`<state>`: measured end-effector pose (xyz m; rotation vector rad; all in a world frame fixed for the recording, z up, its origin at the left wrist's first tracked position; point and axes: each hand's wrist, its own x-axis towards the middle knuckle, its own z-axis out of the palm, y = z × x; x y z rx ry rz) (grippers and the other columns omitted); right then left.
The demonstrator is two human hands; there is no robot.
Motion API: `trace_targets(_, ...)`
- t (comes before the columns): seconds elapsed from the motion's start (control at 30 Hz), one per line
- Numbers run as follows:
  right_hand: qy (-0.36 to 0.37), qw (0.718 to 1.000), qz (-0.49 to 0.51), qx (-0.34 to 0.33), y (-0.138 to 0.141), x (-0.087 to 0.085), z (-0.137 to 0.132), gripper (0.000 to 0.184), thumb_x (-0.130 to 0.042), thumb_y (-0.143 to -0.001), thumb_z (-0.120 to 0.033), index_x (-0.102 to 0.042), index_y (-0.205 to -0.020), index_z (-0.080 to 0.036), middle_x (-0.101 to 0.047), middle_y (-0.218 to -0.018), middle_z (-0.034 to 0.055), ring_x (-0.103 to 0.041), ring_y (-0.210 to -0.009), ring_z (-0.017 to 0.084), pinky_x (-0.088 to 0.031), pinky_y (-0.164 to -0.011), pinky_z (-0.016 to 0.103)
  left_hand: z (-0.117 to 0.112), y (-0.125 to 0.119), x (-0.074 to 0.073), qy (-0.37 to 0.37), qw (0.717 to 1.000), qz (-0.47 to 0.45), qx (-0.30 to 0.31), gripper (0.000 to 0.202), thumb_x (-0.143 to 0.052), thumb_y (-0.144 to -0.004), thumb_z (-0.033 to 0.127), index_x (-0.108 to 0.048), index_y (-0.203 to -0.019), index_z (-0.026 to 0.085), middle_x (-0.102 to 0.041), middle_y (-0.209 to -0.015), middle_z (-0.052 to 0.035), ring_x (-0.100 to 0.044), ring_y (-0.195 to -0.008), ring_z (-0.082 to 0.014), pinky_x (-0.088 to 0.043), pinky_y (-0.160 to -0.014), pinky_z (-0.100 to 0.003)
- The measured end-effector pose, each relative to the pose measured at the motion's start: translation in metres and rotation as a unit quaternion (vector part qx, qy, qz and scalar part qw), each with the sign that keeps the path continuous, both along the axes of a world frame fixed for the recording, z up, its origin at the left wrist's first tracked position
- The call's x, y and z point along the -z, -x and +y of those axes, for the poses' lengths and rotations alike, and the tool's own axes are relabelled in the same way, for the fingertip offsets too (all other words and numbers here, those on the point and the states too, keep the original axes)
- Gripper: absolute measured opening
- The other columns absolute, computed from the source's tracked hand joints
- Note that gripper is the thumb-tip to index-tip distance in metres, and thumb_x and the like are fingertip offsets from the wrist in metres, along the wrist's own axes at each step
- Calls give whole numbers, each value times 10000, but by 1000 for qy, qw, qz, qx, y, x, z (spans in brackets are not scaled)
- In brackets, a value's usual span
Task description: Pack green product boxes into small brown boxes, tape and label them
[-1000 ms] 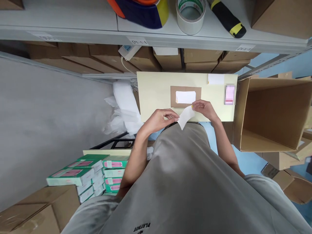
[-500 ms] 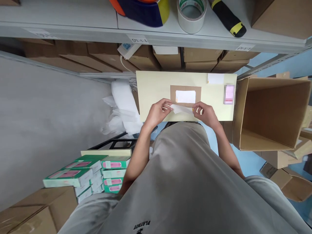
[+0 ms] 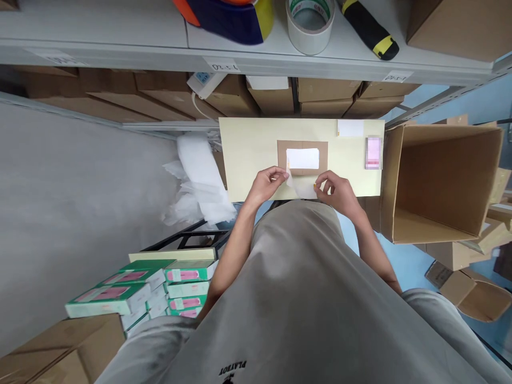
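Note:
My left hand (image 3: 267, 184) and my right hand (image 3: 334, 190) both pinch a thin white label sheet (image 3: 303, 186), stretched between them just above the near edge of a pale yellow board (image 3: 248, 154). Right behind the sheet lies a flat brown cardboard parcel (image 3: 303, 158) with a white label (image 3: 303, 158) stuck on its middle. My left fingers touch the parcel's near left corner. A small yellow tab shows at my right fingertips.
An open cardboard box (image 3: 440, 181) stands to the right. A white label (image 3: 351, 128) and a pink slip (image 3: 373, 153) lie on the board. Green and pink boxes (image 3: 152, 288) are stacked lower left. White foam wrap (image 3: 196, 176) lies left. A tape roll (image 3: 310, 24) sits on the shelf above.
The sheet hung curled from my hands near my chest. I lifted it forward and spread it flat, and now it sits lower against the parcel's near edge.

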<state>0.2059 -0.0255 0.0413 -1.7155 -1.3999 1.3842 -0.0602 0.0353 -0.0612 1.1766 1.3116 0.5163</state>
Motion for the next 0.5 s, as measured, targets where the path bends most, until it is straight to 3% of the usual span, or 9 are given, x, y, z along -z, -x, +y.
trace_targets(0.1, -3, 999, 9, 52, -16, 27, 18, 274, -849, -935, -497, -669, -995, -299, -759, -990, 17, -622, -690, 177, -550, -710, 365, 9, 1, 8, -35, 999, 23, -7, 500, -838, -875, 723, -804, -956, 230, -839, -1030, -84, -749, -983, -252, -613, -884, -381)
trace_targets(0.23, -28, 996, 19, 79, -35, 74, 55, 292, -872, -883, -435, -641, -953, -270, -742, -1026, 33, -624, -752, 168, -518, -657, 319, 32, -1, 28, -62, 997, 28, -22, 420, -843, -898, 640, -812, -943, 223, -844, -1076, -97, -748, -1015, -264, -605, -932, -396)
trace_targets(0.37, -19, 996, 36, 76, -46, 113, 90, 293, -890, -830, -360, -635, -935, -260, -729, -949, 23, -629, -807, 180, -548, -689, 312, 56, -8, 51, -67, 996, 46, -26, 306, -864, -893, 514, -827, -924, 212, -852, -1110, -102, -731, -1025, -254, -590, -1000, -406)
trace_targets(0.5, 4, 995, 57, 84, -51, 139, 109, 302, -913, -776, -294, -642, -904, -255, -712, -851, -6, -646, -813, 177, -597, -811, 338, 69, -13, 72, -55, 997, 46, -30, 253, -869, -871, 468, -843, -912, 220, -861, -1103, -90, -703, -991, -247, -579, -990, -401)
